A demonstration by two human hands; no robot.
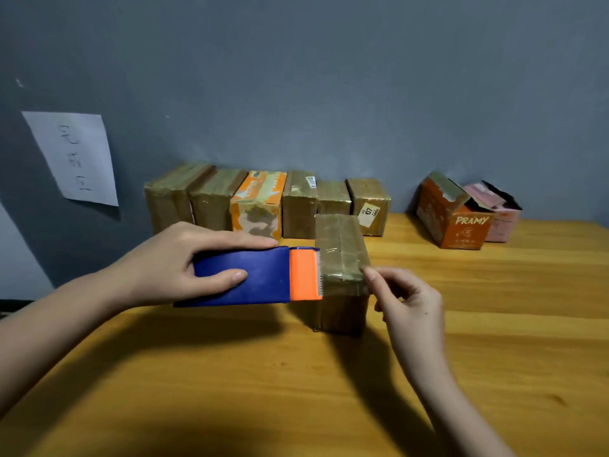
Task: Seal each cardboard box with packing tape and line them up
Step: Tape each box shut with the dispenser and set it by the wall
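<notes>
From the head view, the left hand (171,265) grips the blue tape dispenser (247,278), its orange cutter against the brown cardboard box (341,268) standing on the desk (230,374), likely to lay tape across the top. The right hand (408,305) pinches the tape end at the box's edge, anchoring it. 6 taped boxes (263,199) line the wall; 2 open boxes (461,212) wait apart.

A handwritten paper sheet (71,158) hangs on the grey wall (329,77) above a wooden table (230,374).
</notes>
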